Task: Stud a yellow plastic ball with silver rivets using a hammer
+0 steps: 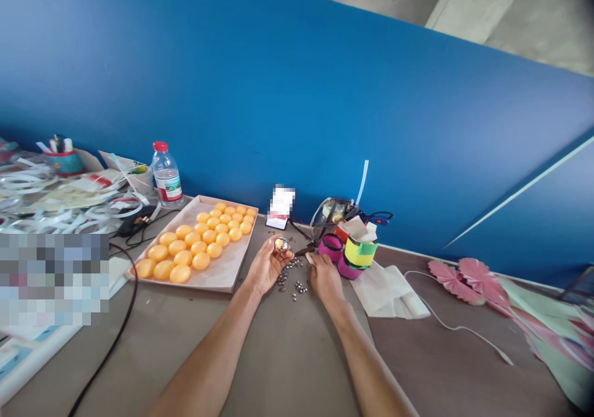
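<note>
My left hand (pixel 268 266) is turned palm up over the brown table, its fingers curled round a small shiny ball-like thing (pixel 281 243). My right hand (pixel 326 279) rests palm down just to the right, fingers closed on a small pale piece I cannot make out. Between the two hands lies a scatter of several small metal beads (pixel 292 281). Left of my left hand stands a pale tray (pixel 223 273) holding several yellow half-shells (pixel 195 244).
Pink and yellow tape rolls (pixel 352 253) and a blue-handled tool stand just beyond my right hand. A water bottle (pixel 166 176) stands behind the tray. White paper (pixel 387 287) and pink paper fans (pixel 464 278) lie to the right. A black cable (pixel 116 336) crosses the left.
</note>
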Motion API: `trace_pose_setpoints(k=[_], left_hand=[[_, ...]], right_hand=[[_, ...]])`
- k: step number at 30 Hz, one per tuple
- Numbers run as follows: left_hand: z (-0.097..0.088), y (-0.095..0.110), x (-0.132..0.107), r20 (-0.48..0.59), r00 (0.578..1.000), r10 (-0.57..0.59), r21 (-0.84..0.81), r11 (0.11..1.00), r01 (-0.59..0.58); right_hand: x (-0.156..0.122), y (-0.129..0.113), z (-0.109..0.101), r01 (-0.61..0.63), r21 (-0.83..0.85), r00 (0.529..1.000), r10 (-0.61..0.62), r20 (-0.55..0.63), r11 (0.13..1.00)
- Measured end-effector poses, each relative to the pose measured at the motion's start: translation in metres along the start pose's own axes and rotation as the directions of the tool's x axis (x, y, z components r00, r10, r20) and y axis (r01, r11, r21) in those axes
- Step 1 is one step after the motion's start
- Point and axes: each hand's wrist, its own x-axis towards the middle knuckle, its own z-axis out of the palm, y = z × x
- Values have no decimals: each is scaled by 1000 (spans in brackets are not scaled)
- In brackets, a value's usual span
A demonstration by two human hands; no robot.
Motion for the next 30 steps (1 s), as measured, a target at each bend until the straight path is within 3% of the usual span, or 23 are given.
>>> trace_pose_setpoints(k=[3, 10, 30], left_hand=[[1, -1, -1, 11, 1000, -8, 23, 1000, 8], [2, -3, -3, 1, 999, -44, 61, 997, 43], [2, -3, -2, -5, 998, -57, 97, 994, 57]], right_hand=[[2, -6, 5, 95, 53, 994, -97, 50, 994], [8, -9, 13, 138, -75, 983, -127, 134, 988], [5, -5, 12, 124, -81, 987, -115, 109, 989]])
